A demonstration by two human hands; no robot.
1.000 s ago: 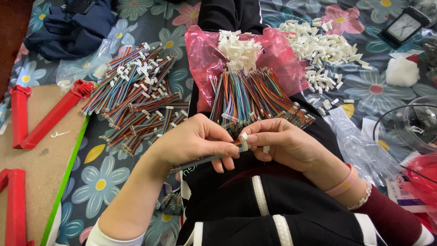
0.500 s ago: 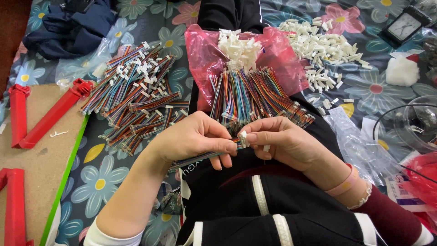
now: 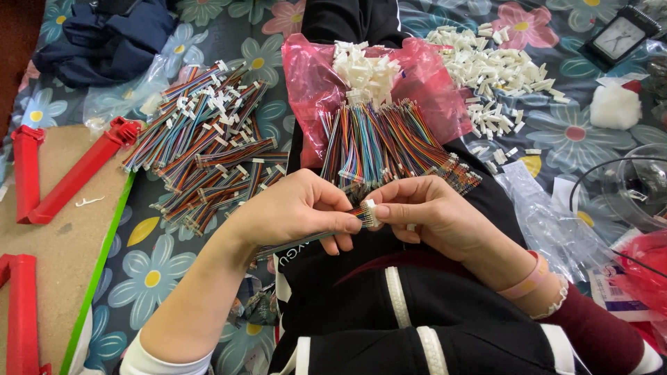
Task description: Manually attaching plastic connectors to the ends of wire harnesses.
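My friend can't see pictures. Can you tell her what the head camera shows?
Two hands meet over a lap: the left hand pinches a flat strip of coloured wires, and the right hand presses a small white connector onto its end. More wire bundles lie on a pink bag, with loose white connectors on a flowered cloth.

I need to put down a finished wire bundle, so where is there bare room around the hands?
Free: the brown board left of the green edge strip, between the red bars; also flowered cloth below the wire pile. Crowded: the pink bag, white plugs, plastic bags on the right.
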